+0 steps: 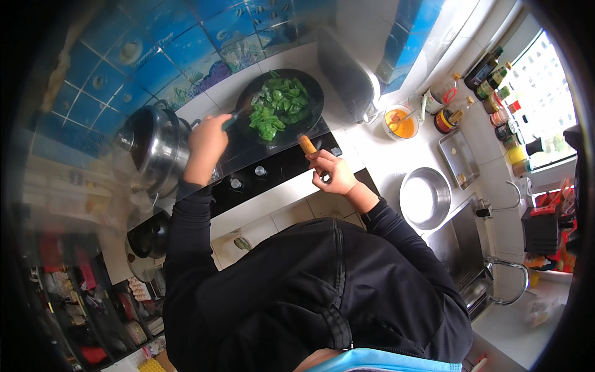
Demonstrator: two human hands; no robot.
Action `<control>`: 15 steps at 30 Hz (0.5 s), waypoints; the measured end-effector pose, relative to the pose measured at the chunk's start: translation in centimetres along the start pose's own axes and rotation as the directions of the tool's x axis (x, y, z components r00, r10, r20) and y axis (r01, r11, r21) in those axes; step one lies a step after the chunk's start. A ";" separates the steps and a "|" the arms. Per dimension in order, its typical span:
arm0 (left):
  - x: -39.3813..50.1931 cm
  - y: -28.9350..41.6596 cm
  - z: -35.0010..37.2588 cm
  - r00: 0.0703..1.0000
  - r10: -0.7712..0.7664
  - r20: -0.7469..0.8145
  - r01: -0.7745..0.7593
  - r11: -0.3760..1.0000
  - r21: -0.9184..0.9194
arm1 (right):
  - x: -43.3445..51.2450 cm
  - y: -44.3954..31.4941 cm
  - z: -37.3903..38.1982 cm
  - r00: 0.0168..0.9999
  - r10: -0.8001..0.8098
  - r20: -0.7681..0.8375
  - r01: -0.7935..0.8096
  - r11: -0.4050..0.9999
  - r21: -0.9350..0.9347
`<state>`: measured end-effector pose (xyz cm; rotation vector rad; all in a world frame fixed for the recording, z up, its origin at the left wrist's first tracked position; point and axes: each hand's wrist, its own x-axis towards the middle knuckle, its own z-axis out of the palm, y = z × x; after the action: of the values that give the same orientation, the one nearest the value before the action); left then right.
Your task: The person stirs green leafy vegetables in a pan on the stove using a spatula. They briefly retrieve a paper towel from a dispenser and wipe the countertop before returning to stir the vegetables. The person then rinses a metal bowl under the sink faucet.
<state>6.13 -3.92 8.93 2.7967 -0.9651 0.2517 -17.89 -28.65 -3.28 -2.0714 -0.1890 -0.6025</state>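
A dark wok (316, 100) sits on the black gas stove (246, 183) with a heap of leafy greens (281, 102) in it. My right hand (333, 173) is closed around the wok's wooden handle (307, 145) at the near side. At the wok's left rim, my left hand (207, 144) grips a dark green utensil handle (230, 122). This utensil's far end cannot be made out among the leaves. Two stove knobs (260, 171) show between my hands.
A lidded steel steamer pot (160, 144) stands left of my left hand. On the right counter are a bowl of orange liquid (399, 122) with a spoon, a steel basin (425, 197), a metal tray (458, 158) and a sink (458, 242). Several bottles (492, 83) line the window sill.
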 end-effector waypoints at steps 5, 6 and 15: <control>4.4 -2.4 4.2 0.992 -0.120 0.036 0.124 0.979 -0.161 | -0.2 0.0 -0.2 0.999 0.034 0.025 -0.034 0.999 0.000; 5.3 -2.6 5.6 0.983 -0.156 0.093 0.173 0.957 -0.232 | -0.2 0.0 -0.1 1.000 0.026 0.017 -0.026 0.999 0.018; 2.4 -1.6 1.2 0.921 0.287 0.263 -0.219 0.940 -0.260 | -0.2 0.2 0.0 0.999 0.042 0.032 -0.043 0.999 0.022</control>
<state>9.15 -4.36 8.12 2.5392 -1.3354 -0.2450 -18.05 -28.75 -3.50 -2.0589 -0.1690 -0.5400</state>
